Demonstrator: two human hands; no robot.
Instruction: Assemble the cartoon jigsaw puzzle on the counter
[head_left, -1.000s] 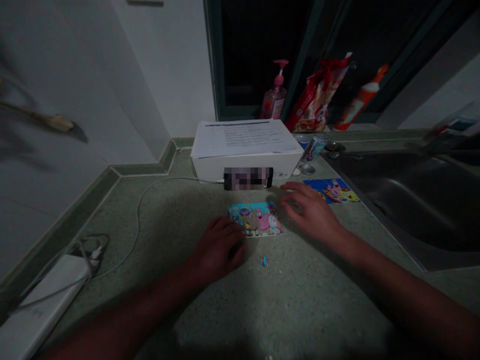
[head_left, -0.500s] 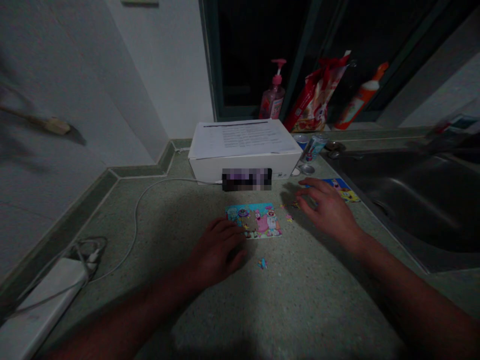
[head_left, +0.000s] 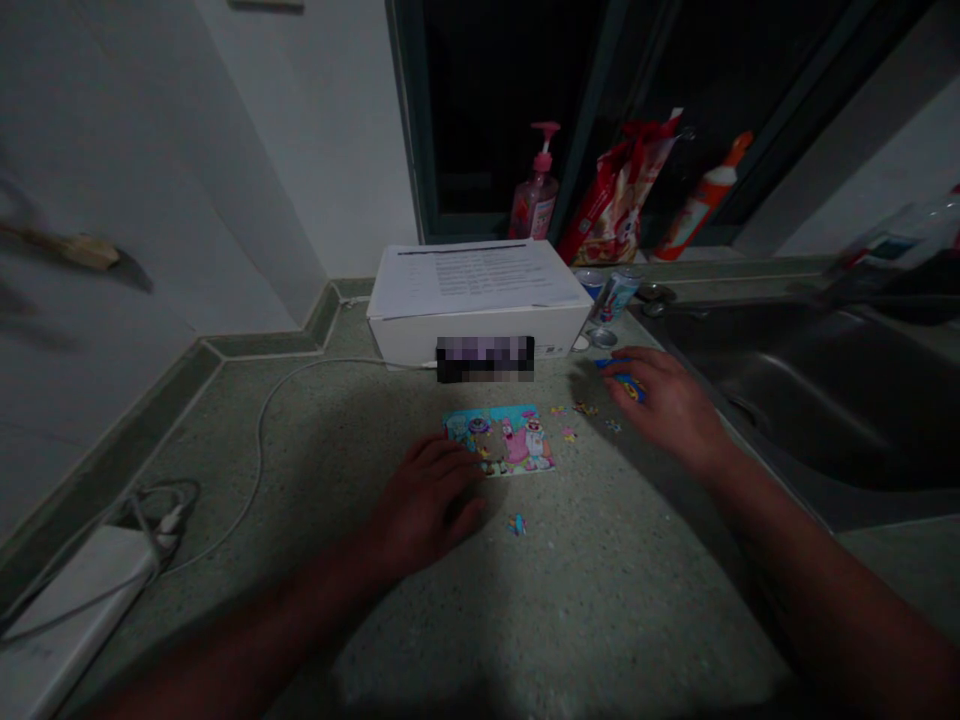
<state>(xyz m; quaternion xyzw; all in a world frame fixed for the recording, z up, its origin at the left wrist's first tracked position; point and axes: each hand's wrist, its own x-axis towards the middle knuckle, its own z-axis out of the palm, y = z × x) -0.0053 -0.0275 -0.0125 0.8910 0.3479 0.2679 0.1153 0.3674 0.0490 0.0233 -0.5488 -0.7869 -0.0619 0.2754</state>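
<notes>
A partly assembled jigsaw puzzle (head_left: 517,440) with pink and turquoise cartoon figures lies on the counter. My left hand (head_left: 435,490) rests at its lower left corner, fingers stretched out over the edge and part of the picture hidden beneath them. Off to the right, my right hand (head_left: 664,405) hovers at a blue and yellow picture card (head_left: 630,385), covering most of it. Its thumb and fingers are apart, and I see nothing held. Loose puzzle pieces (head_left: 585,409) lie between the puzzle and my right hand. Another small cluster of pieces (head_left: 517,523) sits below the puzzle.
A white box (head_left: 480,285) with a printed sheet on top stands behind the puzzle, a dark device leaning on its front. A white cable (head_left: 260,440) runs to a power strip (head_left: 90,600). Cans (head_left: 616,297) stand beside the steel sink (head_left: 795,400). Bottles line the windowsill.
My right hand has shifted right and over the blue and yellow card, uncovering small pieces to its left. My left hand stays on the puzzle. The whole view has moved slightly.
</notes>
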